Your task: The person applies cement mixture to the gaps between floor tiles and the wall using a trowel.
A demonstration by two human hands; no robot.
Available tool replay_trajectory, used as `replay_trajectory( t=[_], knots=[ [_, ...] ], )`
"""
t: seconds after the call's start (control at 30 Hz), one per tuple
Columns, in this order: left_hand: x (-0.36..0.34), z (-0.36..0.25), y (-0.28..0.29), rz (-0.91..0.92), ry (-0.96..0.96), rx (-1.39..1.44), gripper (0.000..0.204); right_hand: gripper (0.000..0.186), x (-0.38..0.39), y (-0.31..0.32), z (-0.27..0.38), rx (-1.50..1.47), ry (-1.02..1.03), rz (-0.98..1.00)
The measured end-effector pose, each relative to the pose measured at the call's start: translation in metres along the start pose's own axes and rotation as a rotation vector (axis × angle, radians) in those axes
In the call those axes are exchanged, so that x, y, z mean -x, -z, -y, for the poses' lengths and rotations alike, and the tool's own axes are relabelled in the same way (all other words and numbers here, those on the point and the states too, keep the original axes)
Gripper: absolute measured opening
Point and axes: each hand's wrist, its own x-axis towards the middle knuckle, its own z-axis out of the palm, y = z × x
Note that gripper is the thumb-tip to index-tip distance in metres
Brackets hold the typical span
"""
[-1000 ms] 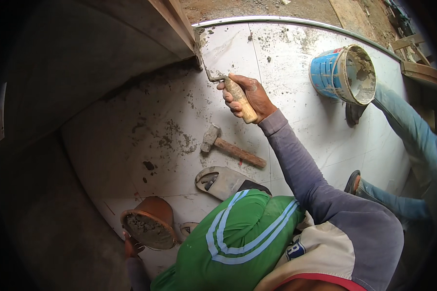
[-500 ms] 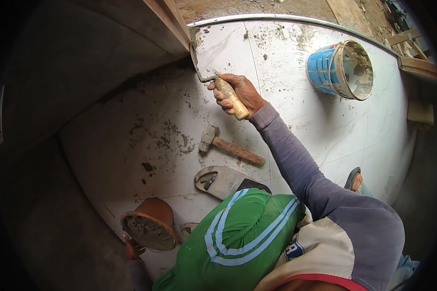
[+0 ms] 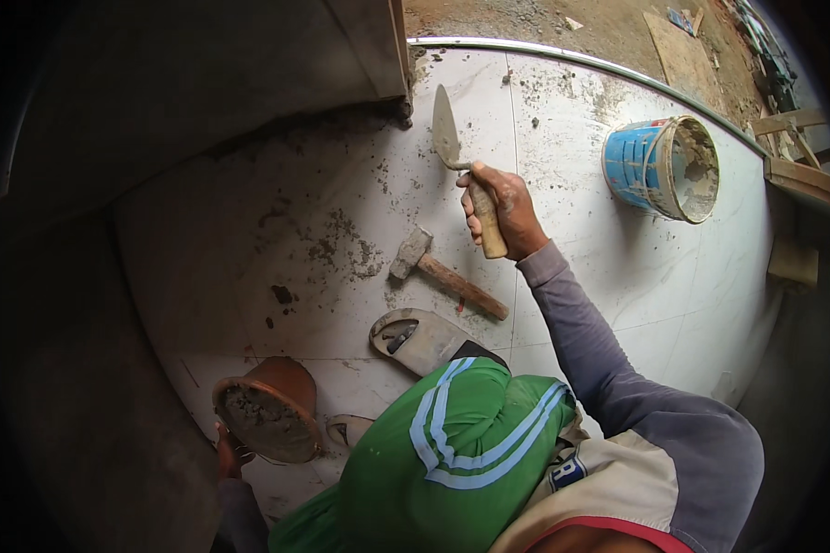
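Observation:
My right hand (image 3: 510,210) is closed round the wooden handle of a pointing trowel (image 3: 446,129). Its narrow, mortar-smeared blade points away from me, over the white tiles and just right of the wooden post's foot (image 3: 404,106). At the lower left, my left hand (image 3: 230,453) grips the side of a brown bucket (image 3: 286,387), its fingers partly hidden in shadow. The bucket leans toward that hand and holds wet grey mortar (image 3: 266,422). Between my hands a club hammer (image 3: 447,275) with a wooden handle lies on the tiles.
A blue paint bucket (image 3: 632,166), crusted inside, lies tipped at the right. Mortar crumbs (image 3: 337,244) litter the marbled tile floor (image 3: 599,276). A metal strip (image 3: 563,52) edges the tiles, with bare ground beyond. A dark panel stands left; my sandal (image 3: 424,339) is near the hammer.
The trowel has come away from the foot of the wooden post, and its blade has turned to show its flat face. My view has shifted slightly; my left hand stays at the mortar bucket.

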Motion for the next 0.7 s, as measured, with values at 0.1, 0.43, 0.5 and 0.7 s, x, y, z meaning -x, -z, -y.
replay_trajectory(
  t=[0.1, 0.43, 0.5, 0.7],
  knots=[
    [0.007, -0.015, -0.005, 0.005, -0.037, -0.006, 0.112, 0.033, -0.006, -0.010, -0.026, 0.492, 0.103, -0.294],
    [0.023, -0.018, -0.017, 0.006, -0.128, 0.032, 0.107, 0.035, -0.033, -0.096, -0.036, 1.051, 0.453, -0.235],
    [0.019, -0.014, -0.009, 0.014, -0.105, -0.005, 0.105, 0.035, -0.026, -0.107, -0.043, 1.045, 0.553, -0.221],
    [0.025, -0.010, -0.020, -0.046, -0.184, 0.058, 0.103, 0.027, -0.007, -0.083, -0.026, 0.885, 0.057, -0.207]
  ],
)
